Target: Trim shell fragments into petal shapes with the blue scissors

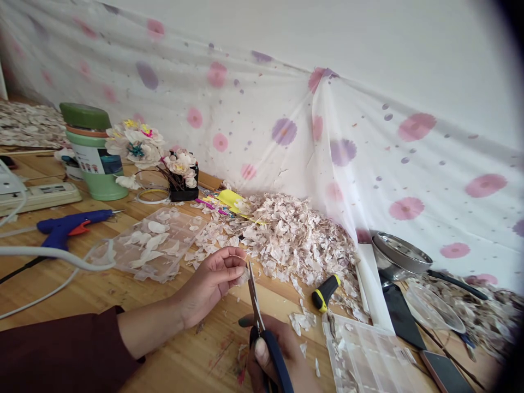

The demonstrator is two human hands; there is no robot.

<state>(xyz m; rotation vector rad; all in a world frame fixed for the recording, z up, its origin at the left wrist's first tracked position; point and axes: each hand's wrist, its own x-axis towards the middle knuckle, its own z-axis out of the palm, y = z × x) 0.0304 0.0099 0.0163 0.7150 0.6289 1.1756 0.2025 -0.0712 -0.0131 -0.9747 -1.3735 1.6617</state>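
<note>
My left hand (216, 281) pinches a small pale petal-like piece (242, 277) between thumb and fingers. Dark-handled scissors (272, 355) are in my right hand (282, 349), with the blades pointing up and their tips beside that piece. The blades look nearly closed. Behind both hands lies a large heap of pale dried petals (295, 234). Left of my left hand, a clear compartment tray (190, 226) carries several larger white petals (153, 240).
A blue glue gun (67, 226) with cables lies left, near a green container (100, 183) and a black pot of flowers (184, 191). Rightward are a black-and-yellow tool (325, 293), another clear tray (368, 355), a phone (446, 374) and a metal pan (395, 259).
</note>
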